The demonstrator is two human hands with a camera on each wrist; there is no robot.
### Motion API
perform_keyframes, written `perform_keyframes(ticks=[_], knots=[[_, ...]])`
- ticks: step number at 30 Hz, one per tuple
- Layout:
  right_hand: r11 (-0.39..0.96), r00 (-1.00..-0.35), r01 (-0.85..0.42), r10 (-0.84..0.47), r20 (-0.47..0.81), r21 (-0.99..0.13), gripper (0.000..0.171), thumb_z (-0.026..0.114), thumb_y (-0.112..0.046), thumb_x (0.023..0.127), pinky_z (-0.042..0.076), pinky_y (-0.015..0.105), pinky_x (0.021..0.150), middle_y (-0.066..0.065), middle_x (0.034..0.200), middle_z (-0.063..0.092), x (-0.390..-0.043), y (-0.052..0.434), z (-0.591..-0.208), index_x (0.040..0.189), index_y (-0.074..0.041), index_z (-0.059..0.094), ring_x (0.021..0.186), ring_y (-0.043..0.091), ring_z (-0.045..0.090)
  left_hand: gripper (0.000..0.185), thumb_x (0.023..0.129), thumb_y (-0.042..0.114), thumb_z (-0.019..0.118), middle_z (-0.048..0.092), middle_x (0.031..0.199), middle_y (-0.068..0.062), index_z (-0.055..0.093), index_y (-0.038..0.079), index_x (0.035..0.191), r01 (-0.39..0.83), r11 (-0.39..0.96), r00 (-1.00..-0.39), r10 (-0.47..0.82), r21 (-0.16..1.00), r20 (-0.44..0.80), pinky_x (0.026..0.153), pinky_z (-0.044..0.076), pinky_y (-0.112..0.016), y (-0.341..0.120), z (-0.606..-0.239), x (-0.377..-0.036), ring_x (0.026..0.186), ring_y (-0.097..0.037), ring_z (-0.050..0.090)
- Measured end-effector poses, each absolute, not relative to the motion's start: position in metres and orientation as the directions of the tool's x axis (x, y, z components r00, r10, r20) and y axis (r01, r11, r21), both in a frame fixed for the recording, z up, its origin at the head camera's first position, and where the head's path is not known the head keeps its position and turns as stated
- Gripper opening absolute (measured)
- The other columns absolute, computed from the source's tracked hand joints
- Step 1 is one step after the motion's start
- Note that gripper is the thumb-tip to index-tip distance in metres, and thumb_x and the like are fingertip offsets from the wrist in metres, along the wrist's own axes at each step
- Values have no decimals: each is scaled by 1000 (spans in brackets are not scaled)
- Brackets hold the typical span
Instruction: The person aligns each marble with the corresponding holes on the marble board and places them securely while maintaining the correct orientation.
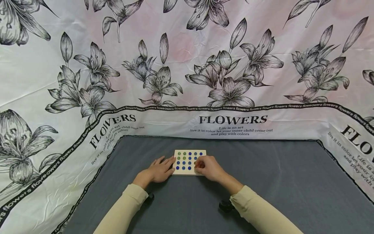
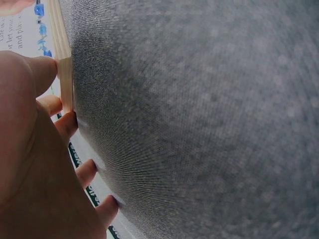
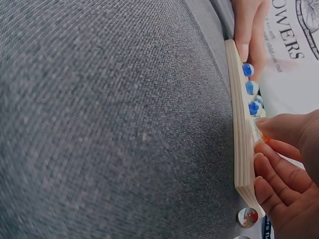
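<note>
While flat, board (image 1: pixel 189 162) crosswise, hand-steadied.

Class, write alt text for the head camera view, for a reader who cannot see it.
Two hands work at a small wooden board of blue and green marbles on a grey cloth. The left hand rests flat against the board's left edge, while the right hand curls its fingers over the right side. A white sheet printed with black flowers hangs behind.

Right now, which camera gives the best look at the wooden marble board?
The head view: the whole wooden marble board shows from above, its grid of marbles visible. The left wrist view catches only an edge strip; the right wrist view shows it edge-on with a few marbles.
</note>
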State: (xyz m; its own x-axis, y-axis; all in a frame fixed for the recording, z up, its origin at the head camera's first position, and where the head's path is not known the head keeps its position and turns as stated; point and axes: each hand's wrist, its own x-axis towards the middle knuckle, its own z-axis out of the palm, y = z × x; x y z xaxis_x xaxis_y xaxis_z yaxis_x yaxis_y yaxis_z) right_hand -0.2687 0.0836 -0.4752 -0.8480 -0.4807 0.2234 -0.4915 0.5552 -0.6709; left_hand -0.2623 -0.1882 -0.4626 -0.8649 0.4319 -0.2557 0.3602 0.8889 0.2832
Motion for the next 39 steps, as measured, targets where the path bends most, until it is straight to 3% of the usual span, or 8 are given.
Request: perform_keyframes(ticks=[11, 23, 39], knots=[[573, -835, -524, -490, 249, -630, 4, 77, -1, 88, 53, 25, 66, 3, 85, 71, -264, 82, -477, 92, -1, 76, 74, 12, 64, 57, 112, 39, 37, 23, 170, -2, 26, 19, 165, 366, 888, -865, 435, 278, -250, 123, 13, -62, -188, -464, -261, 156, -38, 14], [593, -810, -567, -527, 257, -572, 18, 72, -10, 96, 54, 30, 71, 4, 95, 67, -258, 105, -456, 111, 1, 73, 80, 12, 62, 58, 112, 38, 37, 22, 170, -2, 25, 19, 165, 368, 890, -864, 434, 267, -255, 123, 13, -62, -189, -465, -260, 156, -38, 14], [624, -807, -583, -520, 280, -521, 20, 76, -11, 94, 56, 38, 72, 10, 99, 69, -245, 146, -448, 109, 2, 73, 81, 17, 63, 57, 112, 38, 38, 23, 170, -3, 27, 18, 165, 378, 883, -863, 445, 280, -239, 123, 13, -62, -190, -464, -260, 156, -39, 15]])
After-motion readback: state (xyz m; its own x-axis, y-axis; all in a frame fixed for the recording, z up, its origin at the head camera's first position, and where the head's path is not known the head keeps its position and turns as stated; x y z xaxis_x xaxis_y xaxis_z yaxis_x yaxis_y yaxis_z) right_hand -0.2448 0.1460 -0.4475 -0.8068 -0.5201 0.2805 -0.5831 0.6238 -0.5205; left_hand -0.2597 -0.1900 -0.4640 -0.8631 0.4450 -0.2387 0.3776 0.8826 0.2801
